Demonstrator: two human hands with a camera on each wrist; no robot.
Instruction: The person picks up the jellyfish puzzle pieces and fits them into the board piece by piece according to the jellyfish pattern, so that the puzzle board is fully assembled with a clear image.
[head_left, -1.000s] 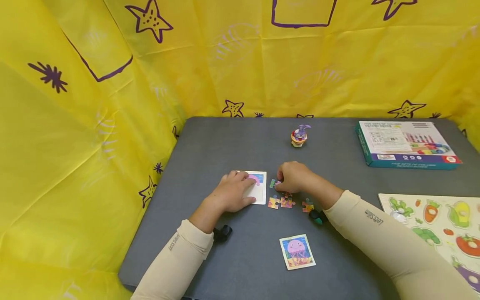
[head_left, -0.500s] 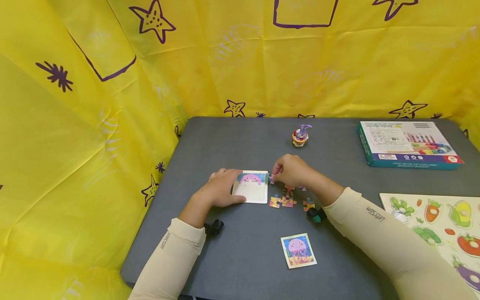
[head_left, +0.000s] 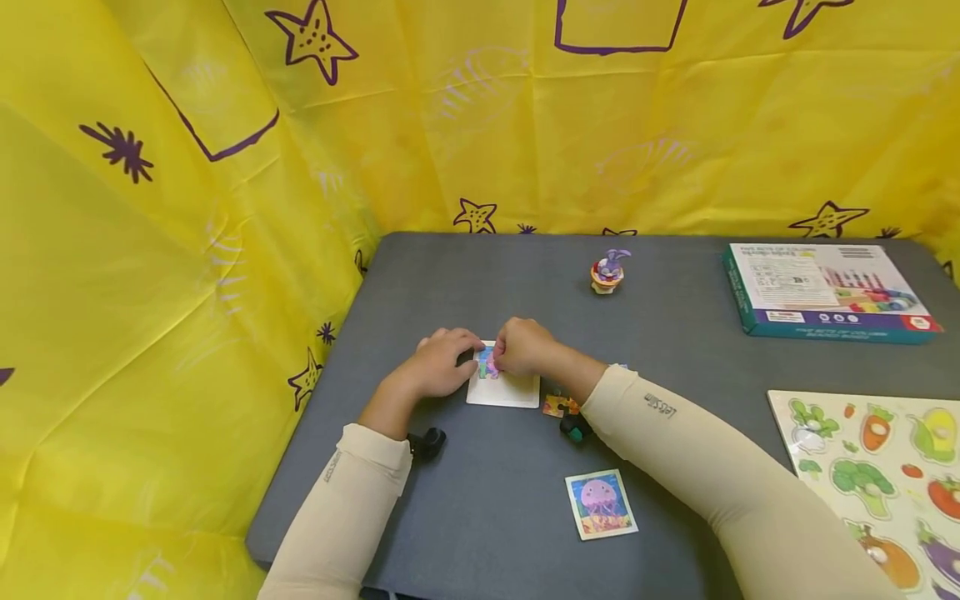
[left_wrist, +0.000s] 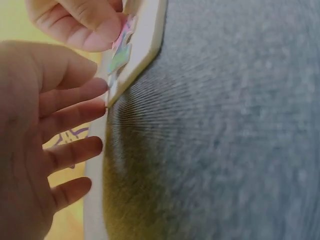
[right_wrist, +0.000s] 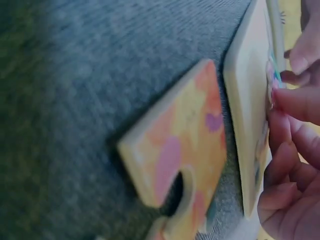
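The puzzle piece is pinched by the right hand over the white tray, between both hands, while the left hand is held spread at the tray's edge, so fitting seems to be under way, and careful aligning, then pressing flat, is probably required next.

Beige sleeves bear small dark lettering, and the wrist cameras are black.

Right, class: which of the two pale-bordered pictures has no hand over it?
The card, lying apart with its whole jellyfish showing. The tray has a bare lower part and the right hand over it.
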